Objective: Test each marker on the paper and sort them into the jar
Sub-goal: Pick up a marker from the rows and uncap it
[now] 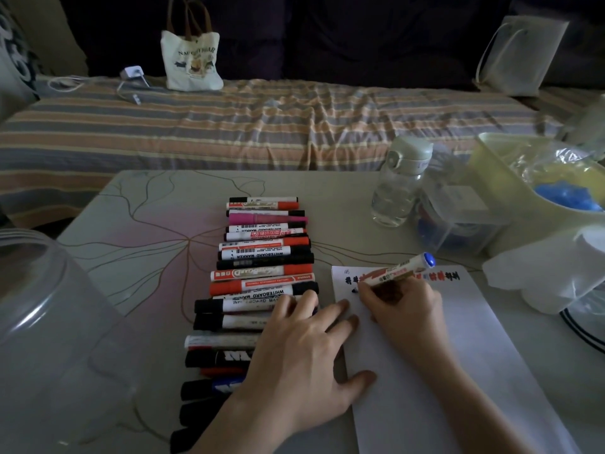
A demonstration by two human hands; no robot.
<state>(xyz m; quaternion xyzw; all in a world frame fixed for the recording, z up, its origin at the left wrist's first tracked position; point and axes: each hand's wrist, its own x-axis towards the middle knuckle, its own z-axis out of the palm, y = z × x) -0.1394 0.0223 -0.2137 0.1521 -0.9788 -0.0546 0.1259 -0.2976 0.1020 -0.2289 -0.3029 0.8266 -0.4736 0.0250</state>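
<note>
A white sheet of paper (458, 339) lies on the table at the right, with a row of dark and red scribbles along its top edge. My right hand (406, 309) grips a blue-ended marker (401, 268), its tip on the paper by a small dark mark. My left hand (304, 352) lies flat with spread fingers over the paper's left edge and the near markers. A row of several markers (262, 257), black, red and pink, stretches down the table's middle. A clear jar (42, 306) stands at the left edge.
A clear water bottle (401, 185) and a clear plastic box (458, 221) stand behind the paper. A pale tub (497, 178) with plastic bags and white crumpled wrap (550, 273) fill the right side. A striped bed with a tote bag (191, 60) lies beyond the table.
</note>
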